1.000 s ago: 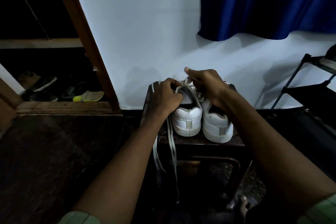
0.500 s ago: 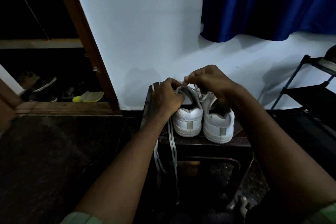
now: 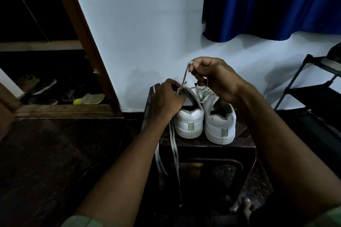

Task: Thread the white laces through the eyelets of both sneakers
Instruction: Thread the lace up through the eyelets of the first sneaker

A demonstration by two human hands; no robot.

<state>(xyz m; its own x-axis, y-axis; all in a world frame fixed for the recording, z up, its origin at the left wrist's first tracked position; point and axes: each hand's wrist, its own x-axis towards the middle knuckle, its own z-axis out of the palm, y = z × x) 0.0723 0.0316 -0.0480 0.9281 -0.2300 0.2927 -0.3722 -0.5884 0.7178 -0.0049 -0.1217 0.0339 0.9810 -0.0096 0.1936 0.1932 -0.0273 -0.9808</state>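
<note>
my right hand (image 3: 215, 77) has risen toward 12 o'clock, pinching the white flat lace (image 3: 185, 77) taut out of the left white leather sneaker (image 3: 190, 120). my left hand (image 3: 166, 97) grips its collar on the dark wooden surface (image 3: 243, 138); that eyelet looks threaded.

You are working in dim light: the wall (image 3: 147, 33) catches a cool, soft glow, while the floor (image 3: 55, 153) and the doorway left of the wall sink into near black. Faint shadows lie on the wall. Straight lines bow toward the edges.
</note>
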